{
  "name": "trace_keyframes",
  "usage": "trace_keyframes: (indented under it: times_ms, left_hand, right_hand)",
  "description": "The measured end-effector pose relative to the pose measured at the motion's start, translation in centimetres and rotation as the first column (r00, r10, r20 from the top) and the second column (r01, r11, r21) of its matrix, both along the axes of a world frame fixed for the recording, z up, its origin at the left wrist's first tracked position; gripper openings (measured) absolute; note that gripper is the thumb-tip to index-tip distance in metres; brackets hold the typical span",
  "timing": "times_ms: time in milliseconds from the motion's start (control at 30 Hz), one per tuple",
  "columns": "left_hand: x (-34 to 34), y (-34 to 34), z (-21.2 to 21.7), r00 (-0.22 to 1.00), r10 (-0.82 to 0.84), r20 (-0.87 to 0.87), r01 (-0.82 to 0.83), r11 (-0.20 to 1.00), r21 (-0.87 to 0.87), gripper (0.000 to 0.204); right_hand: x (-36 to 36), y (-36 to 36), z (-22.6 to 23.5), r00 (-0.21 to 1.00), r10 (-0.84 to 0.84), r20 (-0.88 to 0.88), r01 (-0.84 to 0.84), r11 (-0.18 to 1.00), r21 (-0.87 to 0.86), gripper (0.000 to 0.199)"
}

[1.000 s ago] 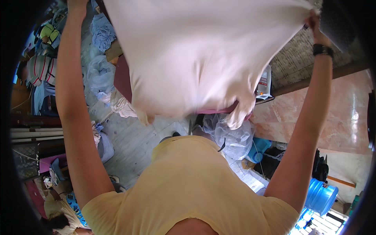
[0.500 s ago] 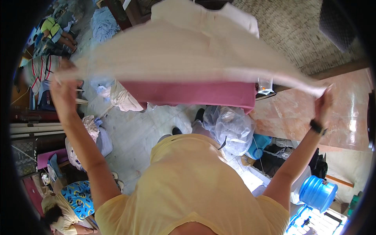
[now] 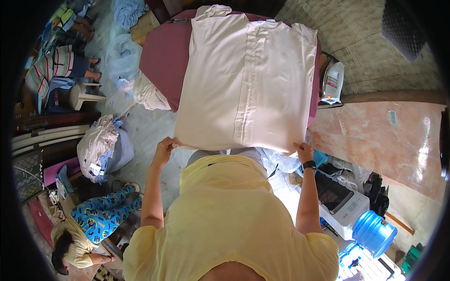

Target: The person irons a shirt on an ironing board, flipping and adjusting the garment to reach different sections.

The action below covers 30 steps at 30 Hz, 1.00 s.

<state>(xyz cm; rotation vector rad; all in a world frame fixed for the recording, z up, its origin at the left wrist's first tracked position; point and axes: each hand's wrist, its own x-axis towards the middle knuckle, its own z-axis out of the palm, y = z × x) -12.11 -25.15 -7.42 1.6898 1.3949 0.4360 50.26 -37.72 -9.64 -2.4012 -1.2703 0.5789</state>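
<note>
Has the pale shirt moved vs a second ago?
Yes. The pale shirt, earlier held up in the air, now lies flat on the maroon ironing board, with the left hand and right hand at its near hem.

Pale shirt [image 3: 248, 79] hides most of maroon board [image 3: 161, 61]; torso hides hem middle.

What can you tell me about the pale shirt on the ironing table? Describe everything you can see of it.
The pale shirt is light pink, thin cloth with short sleeves and a front placket running down its middle. It lies spread flat on the maroon ironing table, hem overhanging the near edge. The left hand and right hand pinch its two hem corners.
</note>
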Motion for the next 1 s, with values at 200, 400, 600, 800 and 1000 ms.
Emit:
trace_keyframes:
  times_ms: [200,400,600,800,1000]
  left_hand:
    - [-0.9,-3.5,-2.1,0.973,-0.097,-0.208,0.091,0.995,-0.038,0.029]
    - [0.0,-5.3,-3.6,0.971,-0.173,-0.163,0.127,0.958,-0.258,0.02]
    - [-0.5,8.5,-5.6,0.96,-0.146,-0.24,0.152,0.988,0.006,0.019]
    - [10.1,30.8,3.1,0.923,0.384,-0.013,-0.244,0.613,0.752,0.026]
    - [13.9,42.6,0.3,0.77,0.638,0.025,-0.606,0.718,0.342,0.051]
  right_hand:
    - [-2.4,-1.5,0.1,0.997,0.077,-0.009,-0.077,0.965,-0.252,0.052]
    - [-1.5,-2.8,-2.8,0.975,0.194,-0.108,-0.215,0.698,-0.684,0.064]
    - [1.2,6.3,-3.5,0.783,0.575,-0.238,-0.508,0.37,-0.778,0.069]
    - [-3.2,24.2,5.2,0.657,0.478,-0.582,-0.572,0.82,0.027,0.04]
    - [-9.0,40.6,5.6,0.633,0.656,-0.411,-0.516,0.753,0.408,0.036]
